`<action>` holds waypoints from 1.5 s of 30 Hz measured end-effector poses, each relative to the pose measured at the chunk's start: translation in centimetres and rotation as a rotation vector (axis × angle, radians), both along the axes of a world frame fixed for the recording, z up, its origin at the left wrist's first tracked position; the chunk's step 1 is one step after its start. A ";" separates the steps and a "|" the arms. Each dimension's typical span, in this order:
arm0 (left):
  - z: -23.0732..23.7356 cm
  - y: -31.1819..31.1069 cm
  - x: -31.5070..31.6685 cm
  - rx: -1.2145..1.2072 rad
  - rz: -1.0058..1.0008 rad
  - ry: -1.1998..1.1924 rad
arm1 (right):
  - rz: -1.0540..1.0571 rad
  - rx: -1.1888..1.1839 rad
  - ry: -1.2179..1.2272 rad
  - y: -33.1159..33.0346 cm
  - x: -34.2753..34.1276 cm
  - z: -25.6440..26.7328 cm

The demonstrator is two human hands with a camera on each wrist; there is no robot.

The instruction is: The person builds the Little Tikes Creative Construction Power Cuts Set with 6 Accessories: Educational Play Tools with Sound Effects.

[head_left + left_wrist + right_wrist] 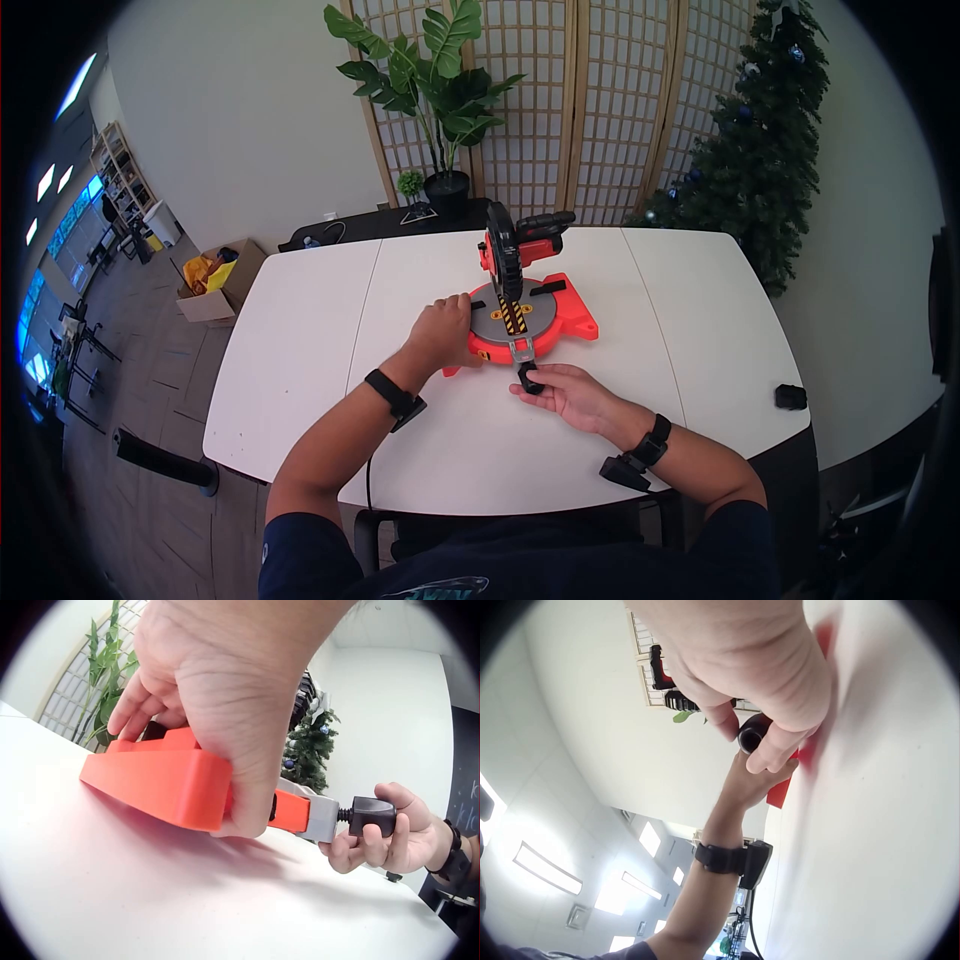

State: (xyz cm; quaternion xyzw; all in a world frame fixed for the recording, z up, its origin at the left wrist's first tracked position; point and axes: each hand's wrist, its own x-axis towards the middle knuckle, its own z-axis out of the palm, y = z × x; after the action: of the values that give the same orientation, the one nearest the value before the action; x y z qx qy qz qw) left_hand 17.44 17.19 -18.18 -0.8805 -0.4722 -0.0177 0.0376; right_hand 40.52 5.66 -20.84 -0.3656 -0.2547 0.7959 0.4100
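Observation:
A red and black toy miter saw stands on the white table, its round grey turntable marked with a black and yellow striped strip. My left hand grips the left side of the red base, thumb low against its edge and fingers over the top. At the front of the saw, my right hand pinches a black knob between thumb and fingers. A threaded screw shows between that knob and the grey bracket. The saw's handle points back and right.
A small black object lies at the right edge of the white table. Behind stand a potted plant, a lattice screen and a decorated tree. An open cardboard box sits left of the table.

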 end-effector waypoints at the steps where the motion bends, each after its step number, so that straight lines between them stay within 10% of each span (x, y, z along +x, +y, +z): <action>1: -0.1 0.0 0.0 0.005 -0.001 -0.004 | -0.031 0.011 -0.062 -0.2 -0.2 0.2; 45: -0.2 0.0 0.0 -0.010 0.003 -0.015 | 0.011 -0.038 0.052 0.5 0.5 -0.3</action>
State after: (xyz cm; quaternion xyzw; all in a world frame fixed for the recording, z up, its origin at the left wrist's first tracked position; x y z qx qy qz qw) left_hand 17.47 17.15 -18.42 -0.8798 -0.4739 -0.0218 0.0298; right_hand 41.02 6.12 -21.16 -0.3510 -0.2308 0.8121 0.4049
